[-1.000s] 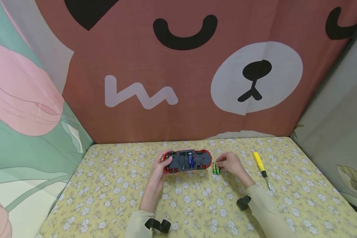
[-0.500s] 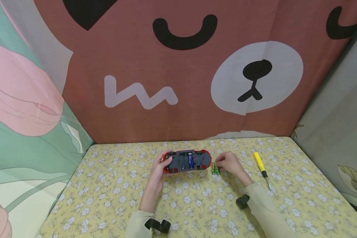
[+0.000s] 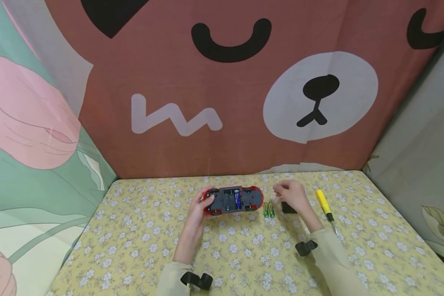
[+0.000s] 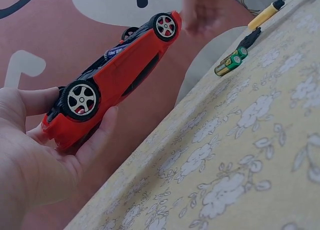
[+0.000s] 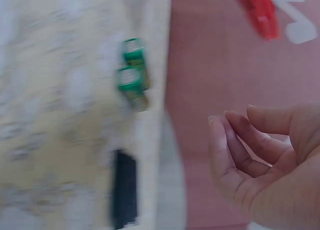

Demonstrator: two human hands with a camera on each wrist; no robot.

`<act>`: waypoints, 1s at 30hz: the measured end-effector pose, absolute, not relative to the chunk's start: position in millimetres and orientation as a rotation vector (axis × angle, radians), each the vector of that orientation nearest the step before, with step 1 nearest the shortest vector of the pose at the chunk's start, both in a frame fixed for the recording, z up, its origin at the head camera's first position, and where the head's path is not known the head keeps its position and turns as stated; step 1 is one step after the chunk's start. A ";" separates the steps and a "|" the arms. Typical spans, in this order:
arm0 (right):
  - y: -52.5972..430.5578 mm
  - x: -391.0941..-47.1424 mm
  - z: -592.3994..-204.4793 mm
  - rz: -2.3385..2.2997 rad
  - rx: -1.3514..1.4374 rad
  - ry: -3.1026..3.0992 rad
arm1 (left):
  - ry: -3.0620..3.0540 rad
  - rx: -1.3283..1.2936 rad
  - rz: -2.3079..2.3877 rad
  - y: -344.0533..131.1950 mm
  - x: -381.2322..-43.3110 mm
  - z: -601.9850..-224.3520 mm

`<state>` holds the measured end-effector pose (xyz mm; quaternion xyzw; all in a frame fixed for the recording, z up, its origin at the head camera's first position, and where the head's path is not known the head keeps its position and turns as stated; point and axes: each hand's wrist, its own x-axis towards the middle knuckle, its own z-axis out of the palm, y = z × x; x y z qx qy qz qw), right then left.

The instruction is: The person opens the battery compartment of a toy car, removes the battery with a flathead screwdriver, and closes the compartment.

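My left hand (image 3: 197, 207) grips a red toy car (image 3: 252, 198) by one end, its dark underside facing up. A blue battery (image 3: 238, 200) lies in the open compartment of that underside. In the left wrist view the car body (image 4: 120, 75) tilts upward, thumb on one side and fingers on the other. My right hand (image 3: 293, 195) is raised over the table with loosely bent fingers. The right wrist view shows nothing between the thumb and fingers (image 5: 218, 140). Two green batteries (image 3: 269, 210) lie side by side just left of it. A flat black piece (image 3: 289, 208) lies partly hidden beneath it.
A screwdriver (image 3: 322, 200) with a yellow handle lies to the right of my right hand. The table (image 3: 133, 246) has a yellow flowered cloth. A printed bear curtain (image 3: 170, 152) rises along its back edge, with more fabric at both sides.
My right hand has let go of the green batteries and lifted up and to the right, uncovering the black piece. The left hand and the car have stayed put.
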<state>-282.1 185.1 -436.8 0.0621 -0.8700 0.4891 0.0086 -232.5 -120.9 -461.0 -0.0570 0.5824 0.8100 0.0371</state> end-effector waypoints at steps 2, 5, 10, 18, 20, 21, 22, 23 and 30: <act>183.1 -280.2 -426.7 1.516 0.219 -2.679 | 1.788 -0.178 2.484 -121.0 -232.7 -461.4; 179.3 -275.8 -412.7 1.497 0.267 -2.641 | 1.789 -0.181 2.482 -121.0 -232.6 -461.7; 170.1 -267.8 -394.8 1.493 0.326 -2.587 | 1.803 -0.179 2.473 -120.3 -232.9 -462.1; 151.6 -257.9 -385.3 1.492 0.391 -2.561 | 1.805 -0.186 2.477 -120.7 -233.4 -462.9; 146.8 -255.7 -384.7 1.506 0.390 -2.561 | 1.804 -0.184 2.478 -120.9 -233.4 -462.8; 144.5 -254.9 -384.7 1.509 0.390 -2.563 | 1.805 -0.180 2.479 -121.1 -233.3 -462.7; 142.3 -254.2 -384.6 1.513 0.398 -2.563 | 1.805 -0.178 2.480 -121.2 -233.3 -462.7; 139.9 -253.5 -384.7 1.516 0.401 -2.567 | 1.800 -0.183 2.484 -121.3 -233.3 -462.7; 122.7 -250.5 -387.9 1.504 0.441 -2.589 | 1.796 -0.194 2.489 -122.3 -232.5 -463.6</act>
